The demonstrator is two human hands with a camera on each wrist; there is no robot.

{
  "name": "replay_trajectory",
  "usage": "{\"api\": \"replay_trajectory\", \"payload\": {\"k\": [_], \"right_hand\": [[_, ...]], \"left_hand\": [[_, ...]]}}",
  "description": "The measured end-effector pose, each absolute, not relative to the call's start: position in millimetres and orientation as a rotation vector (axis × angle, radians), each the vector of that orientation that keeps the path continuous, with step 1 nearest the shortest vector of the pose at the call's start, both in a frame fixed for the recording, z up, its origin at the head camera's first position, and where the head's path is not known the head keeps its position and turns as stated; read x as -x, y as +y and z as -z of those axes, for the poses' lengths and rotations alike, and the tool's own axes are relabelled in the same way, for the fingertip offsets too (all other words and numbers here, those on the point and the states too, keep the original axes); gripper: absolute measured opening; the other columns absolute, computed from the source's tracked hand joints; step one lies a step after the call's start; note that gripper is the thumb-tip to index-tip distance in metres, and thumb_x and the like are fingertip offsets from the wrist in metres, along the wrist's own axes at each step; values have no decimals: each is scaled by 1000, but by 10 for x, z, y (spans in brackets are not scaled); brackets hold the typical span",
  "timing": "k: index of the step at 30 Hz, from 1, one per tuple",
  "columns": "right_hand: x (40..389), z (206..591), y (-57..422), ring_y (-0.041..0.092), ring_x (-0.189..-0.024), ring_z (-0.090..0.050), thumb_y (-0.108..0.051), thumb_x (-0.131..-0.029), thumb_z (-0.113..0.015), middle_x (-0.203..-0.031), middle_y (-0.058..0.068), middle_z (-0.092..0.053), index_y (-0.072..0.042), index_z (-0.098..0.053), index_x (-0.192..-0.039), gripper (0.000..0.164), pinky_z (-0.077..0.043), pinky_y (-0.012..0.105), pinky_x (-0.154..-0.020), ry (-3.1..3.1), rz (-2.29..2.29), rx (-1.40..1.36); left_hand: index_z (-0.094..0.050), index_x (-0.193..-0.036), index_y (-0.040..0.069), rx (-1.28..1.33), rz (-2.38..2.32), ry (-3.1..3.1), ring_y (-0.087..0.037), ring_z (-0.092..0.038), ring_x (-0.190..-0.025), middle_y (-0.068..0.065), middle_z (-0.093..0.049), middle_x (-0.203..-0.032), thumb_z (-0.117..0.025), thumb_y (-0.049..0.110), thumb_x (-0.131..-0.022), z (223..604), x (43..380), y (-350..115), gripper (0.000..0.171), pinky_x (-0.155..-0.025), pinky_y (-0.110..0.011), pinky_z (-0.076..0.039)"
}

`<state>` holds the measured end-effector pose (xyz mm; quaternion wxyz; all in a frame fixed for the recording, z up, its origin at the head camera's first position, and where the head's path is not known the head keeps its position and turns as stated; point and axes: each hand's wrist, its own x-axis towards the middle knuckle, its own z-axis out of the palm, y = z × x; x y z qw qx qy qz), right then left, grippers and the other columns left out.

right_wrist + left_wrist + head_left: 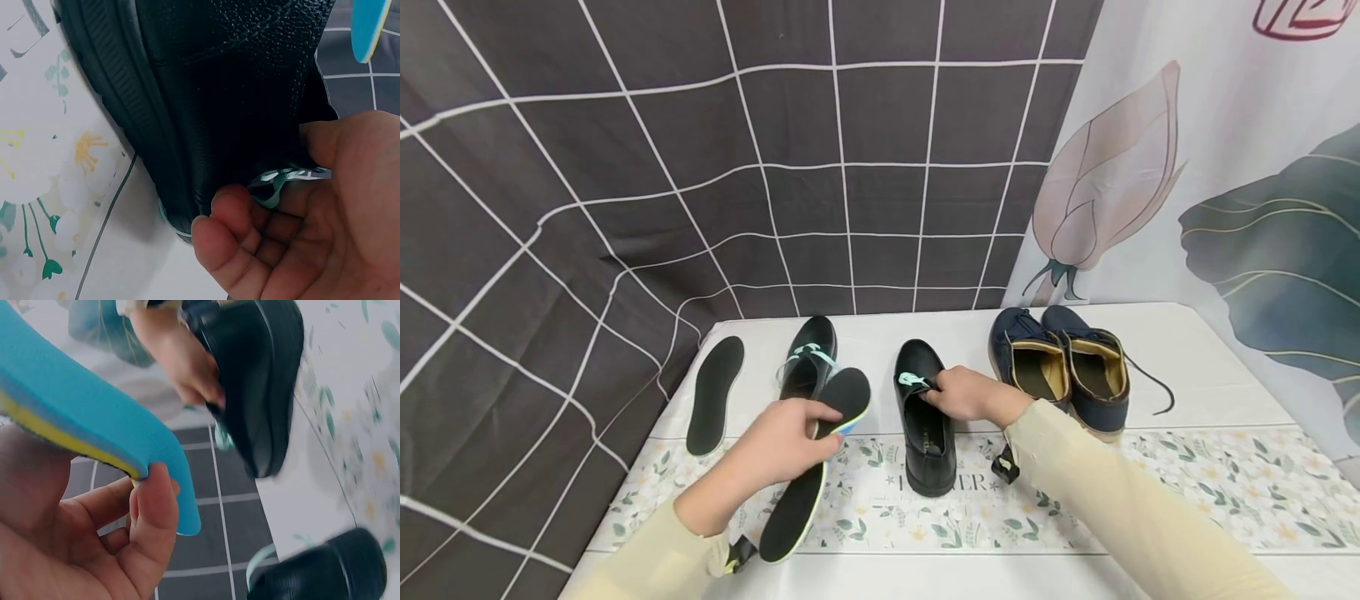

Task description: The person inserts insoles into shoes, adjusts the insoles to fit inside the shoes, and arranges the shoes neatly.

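In the head view my left hand (775, 446) pinches an insole (793, 510) with a black top, tilted above the table. Its bright blue underside (94, 403) and yellow edge show in the left wrist view, with thumb and fingers at the edge. My right hand (966, 392) grips a black shoe (929, 471) by the upper near its mint-green laces. Seen from the right wrist, the thumb is at the shoe's opening and curled fingers (228, 240) press the outside of the leather (206, 81). The shoe's toe points to the back.
Another black shoe (820, 333) with mint laces stands behind the held insole, partly hidden. A flat black insole (715, 396) lies at the table's left. Two navy shoes (1086, 367) stand at the right, one lace trailing. A dark grid curtain (880, 200) hangs behind the table.
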<state>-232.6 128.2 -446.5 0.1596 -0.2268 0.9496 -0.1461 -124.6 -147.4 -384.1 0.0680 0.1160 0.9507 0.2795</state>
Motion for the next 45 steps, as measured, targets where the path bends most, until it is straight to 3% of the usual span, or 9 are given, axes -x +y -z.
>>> {"api": "replay_trajectory", "payload": {"k": [12,15,19,26,32,35,39,42,45], "right_hand": [[2354,4480,1304,18,-62,-54,-31,-102,-52,-62,0,-53,-14,-60,-66,40,-47,33,-64,2660,471,646],[2365,4469,1304,20,-69,-57,-32,-103,-50,-70,3,-59,-12,-64,-75,37,-48,36,-69,2628,466,625],[2370,4448,1299,21,-74,-59,-33,-104,-48,-82,8,-66,-9,-68,-88,34,-49,37,-72,2594,467,592],[2354,4437,1298,19,-70,-59,-33,-104,-48,-81,8,-66,-9,-68,-88,35,-49,35,-67,2584,489,584],[2359,4432,1315,12,-47,-51,-34,-106,-47,-62,1,-56,-12,-63,-78,40,-46,29,-58,2542,530,551],[2350,4448,1335,19,-64,-64,-34,-105,-46,-77,9,-68,-8,-66,-92,36,-54,36,-69,2583,518,588],[2301,4475,1343,27,-92,-67,-28,-100,-53,-107,19,-74,-4,-64,-117,31,-56,47,-83,2744,530,618],[2246,4467,1303,27,-86,-69,-22,-97,-56,-105,18,-76,-4,-65,-123,33,-57,47,-78,2836,564,616],[2199,4442,1261,32,-92,-71,-22,-99,-56,-111,20,-76,-5,-63,-130,36,-59,50,-79,2869,551,628]], "left_hand": [[-79,-109,16,-591,-888,2714,-8,-46,-50,9,-49,-57,-66,24,-85,3900,1173,-1002,28,-48,-24,-38],[-80,-89,20,-660,-893,2676,-7,-44,-49,10,-44,-52,-63,20,-86,3910,1167,-896,17,-47,-23,-34],[-68,-66,24,-731,-881,2628,-6,-37,-44,11,-34,-46,-58,16,-86,3932,1168,-797,24,-45,-21,-28],[-76,-78,20,-680,-871,2629,-6,-35,-39,11,-34,-44,-56,16,-86,4001,1191,-686,21,-43,-21,-29],[-77,-77,21,-620,-866,2646,-6,-38,-40,12,-40,-45,-57,19,-87,4020,1245,-604,22,-44,-21,-30],[-77,-76,21,-604,-853,2649,-7,-42,-43,12,-44,-46,-58,19,-87,4008,1252,-577,21,-46,-22,-32],[-81,-93,22,-582,-851,2648,-8,-52,-54,9,-65,-63,-60,20,-87,3999,1240,-553,22,-52,-23,-40],[-81,-105,24,-555,-839,2669,-9,-58,-67,6,-77,-86,-61,21,-87,4005,1244,-530,27,-59,-25,-45],[-82,-100,28,-536,-802,2695,-10,-59,-70,6,-78,-85,-62,23,-86,4003,1266,-501,25,-59,-27,-46]]}}
